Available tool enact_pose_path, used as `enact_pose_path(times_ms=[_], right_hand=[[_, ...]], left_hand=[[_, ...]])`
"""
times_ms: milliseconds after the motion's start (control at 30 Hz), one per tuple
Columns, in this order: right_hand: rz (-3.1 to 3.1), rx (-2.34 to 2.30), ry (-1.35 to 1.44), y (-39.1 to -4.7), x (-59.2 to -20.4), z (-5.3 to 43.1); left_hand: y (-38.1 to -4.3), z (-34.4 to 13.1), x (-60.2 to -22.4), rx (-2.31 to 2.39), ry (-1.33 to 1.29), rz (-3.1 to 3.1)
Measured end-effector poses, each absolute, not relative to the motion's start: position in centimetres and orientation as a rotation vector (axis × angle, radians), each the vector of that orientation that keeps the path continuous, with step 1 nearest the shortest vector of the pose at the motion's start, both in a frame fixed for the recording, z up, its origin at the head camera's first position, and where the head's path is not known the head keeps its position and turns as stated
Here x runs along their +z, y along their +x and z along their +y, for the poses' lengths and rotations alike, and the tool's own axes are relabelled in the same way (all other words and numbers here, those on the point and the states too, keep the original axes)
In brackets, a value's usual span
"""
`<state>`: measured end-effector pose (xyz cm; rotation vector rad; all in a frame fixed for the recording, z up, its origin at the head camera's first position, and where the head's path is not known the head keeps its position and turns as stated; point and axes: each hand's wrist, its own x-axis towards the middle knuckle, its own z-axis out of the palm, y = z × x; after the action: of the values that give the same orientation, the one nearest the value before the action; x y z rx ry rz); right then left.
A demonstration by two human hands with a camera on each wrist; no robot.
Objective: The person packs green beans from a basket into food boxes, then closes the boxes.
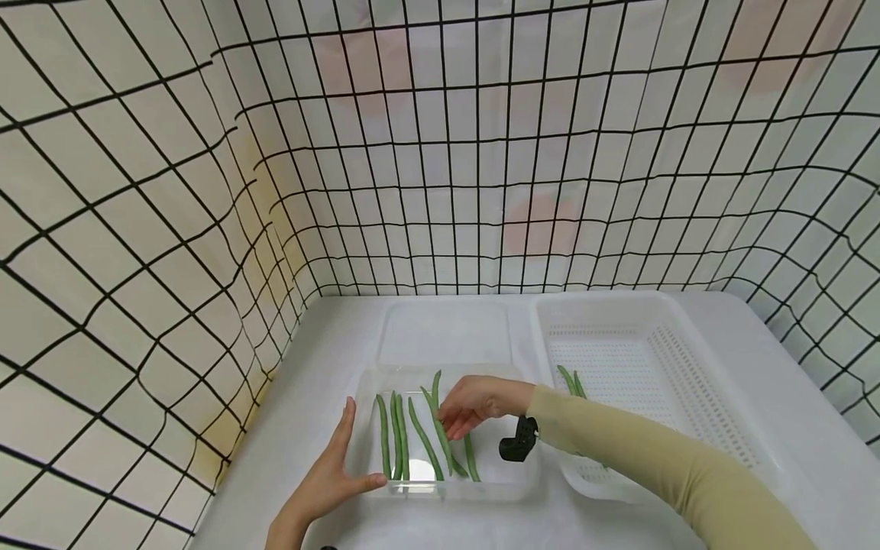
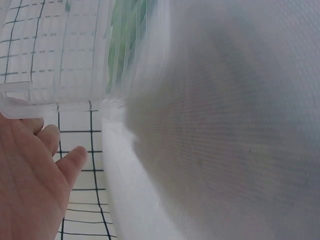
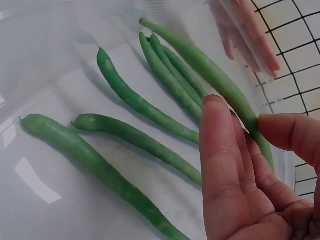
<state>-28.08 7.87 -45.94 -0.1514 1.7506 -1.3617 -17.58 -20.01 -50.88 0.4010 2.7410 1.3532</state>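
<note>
On the white table (image 1: 289, 382), as seen from the head, a clear box (image 1: 481, 493) is shown with green beans (image 1: 383, 437) laid in it, most of them side by side. To its right a white basket (image 1: 605, 315) is set, where the tips of a few more beans can be seen. The left hand (image 1: 328, 470) is placed at the box's left side, thumb and fingers spread apart, and the right hand (image 1: 477, 401) is held low among the beans. From the left wrist, the fingers are shown close by the box's edge; whether the box is pressed by them cannot be told. A soft, steady touch would be best used there, so the box is not slid. From the right wrist, one bean (image 3: 220, 77) is shown pinched between thumb and fingers, in the box, its far end poking out past them. A light pinch should be used, so the bean is not bent or snapped. Its loose end should be watched, so the other beans are not bumped, and if let go, it would be best laid flat, in line with them.
</note>
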Motion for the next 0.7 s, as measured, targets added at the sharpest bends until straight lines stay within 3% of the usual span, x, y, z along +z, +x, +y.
enact_pose_path(times_ms=[700], right_hand=[[1.810,-1.406,-0.182,-28.1,-44.8,10.3]], left_hand=[[-17.6,-20.0,-51.0,1.332,0.392,2.748]])
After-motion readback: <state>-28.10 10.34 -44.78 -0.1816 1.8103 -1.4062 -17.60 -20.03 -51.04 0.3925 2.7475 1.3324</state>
